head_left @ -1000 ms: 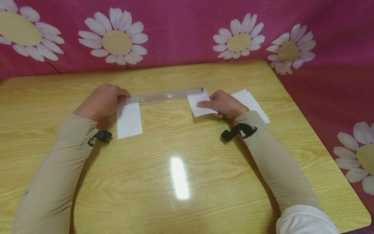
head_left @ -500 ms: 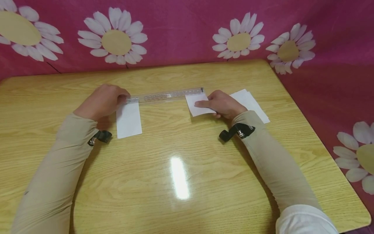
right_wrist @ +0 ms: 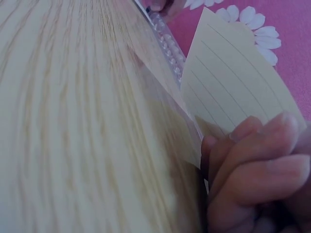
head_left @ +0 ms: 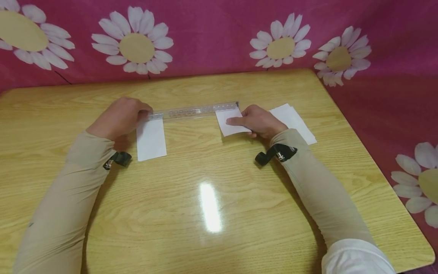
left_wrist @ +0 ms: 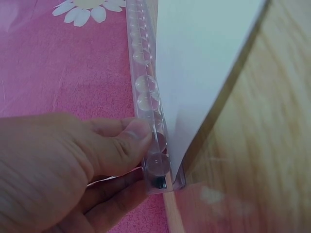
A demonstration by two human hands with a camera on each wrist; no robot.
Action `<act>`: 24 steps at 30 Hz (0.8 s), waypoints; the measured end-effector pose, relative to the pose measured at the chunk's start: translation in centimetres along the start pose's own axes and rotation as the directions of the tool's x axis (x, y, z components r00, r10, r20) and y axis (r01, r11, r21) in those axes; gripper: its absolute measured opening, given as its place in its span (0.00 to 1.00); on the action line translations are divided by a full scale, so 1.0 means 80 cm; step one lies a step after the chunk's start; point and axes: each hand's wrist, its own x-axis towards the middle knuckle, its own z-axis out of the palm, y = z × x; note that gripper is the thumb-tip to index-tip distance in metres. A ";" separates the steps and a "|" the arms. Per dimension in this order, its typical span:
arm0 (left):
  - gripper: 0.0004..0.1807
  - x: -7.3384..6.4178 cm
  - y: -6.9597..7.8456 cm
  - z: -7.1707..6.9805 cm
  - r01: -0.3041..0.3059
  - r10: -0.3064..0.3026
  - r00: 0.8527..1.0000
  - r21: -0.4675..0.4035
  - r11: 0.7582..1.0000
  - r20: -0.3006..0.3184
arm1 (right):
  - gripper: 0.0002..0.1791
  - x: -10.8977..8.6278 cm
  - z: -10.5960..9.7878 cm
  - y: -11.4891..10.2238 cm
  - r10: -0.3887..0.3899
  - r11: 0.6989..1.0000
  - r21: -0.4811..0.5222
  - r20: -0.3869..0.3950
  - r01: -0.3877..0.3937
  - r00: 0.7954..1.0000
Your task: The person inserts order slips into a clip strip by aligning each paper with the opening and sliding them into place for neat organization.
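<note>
A clear plastic ticket rail (head_left: 191, 112) with a row of clear balls (left_wrist: 146, 85) inside lies across the far part of the table. My left hand (head_left: 122, 116) grips its left end, thumb and fingers around the edge in the left wrist view. A white paper slip (head_left: 151, 140) extends from the rail beside that hand, its top edge under the rail. My right hand (head_left: 258, 121) pinches a second paper slip (head_left: 232, 129), thumb on top, with its far edge at the rail's right part. Ruled lines show on the slip's underside (right_wrist: 221, 73) in the right wrist view.
More white paper slips (head_left: 297, 123) lie in an overlapping stack right of my right hand. The wooden table (head_left: 164, 213) meets a pink flowered cloth (head_left: 212, 38) at the back and right. Black straps sit at both wrists.
My right hand and its paper slip have shifted slightly left along the rail. The left hand, rail and other slips hold their places.
</note>
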 end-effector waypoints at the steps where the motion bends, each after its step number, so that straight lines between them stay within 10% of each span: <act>1: 0.14 0.000 0.000 0.000 0.000 0.000 1.000 0.005 1.000 0.001 | 0.30 0.000 0.000 0.000 -0.003 1.000 0.003 0.002 0.002 1.000; 24: 0.16 -0.001 0.003 -0.002 0.020 -0.020 1.000 0.018 1.000 0.017 | 0.31 0.000 0.008 -0.004 -0.012 1.000 0.007 -0.007 0.012 1.000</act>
